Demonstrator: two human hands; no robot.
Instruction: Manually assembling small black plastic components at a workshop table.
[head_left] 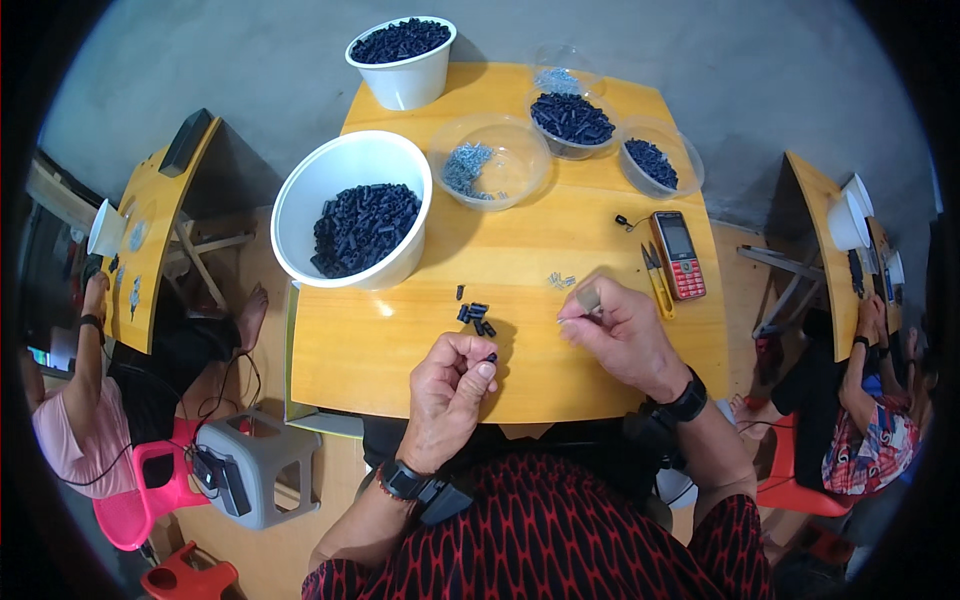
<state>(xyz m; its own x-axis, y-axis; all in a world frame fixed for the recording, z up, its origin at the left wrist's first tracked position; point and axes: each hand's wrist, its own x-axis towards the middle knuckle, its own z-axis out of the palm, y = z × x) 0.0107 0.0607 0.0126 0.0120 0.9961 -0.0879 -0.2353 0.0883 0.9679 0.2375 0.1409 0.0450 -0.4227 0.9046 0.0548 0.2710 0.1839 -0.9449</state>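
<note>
My left hand is closed, with a small black plastic piece pinched between thumb and fingers. Just beyond it lies a little heap of similar black pieces, with a single one slightly apart. My right hand hovers over the table to the right, thumb and forefinger pressed together. A tan finger cover is on one of its fingers. Whatever sits at those fingertips is too small to name. Several small silvery metal parts are scattered just past the right hand.
A large white tub of black pieces stands at left, another white tub behind. Clear bowls hold metal parts or black pieces. At right lie a yellow-handled cutting tool and a red keypad phone. People work at side tables.
</note>
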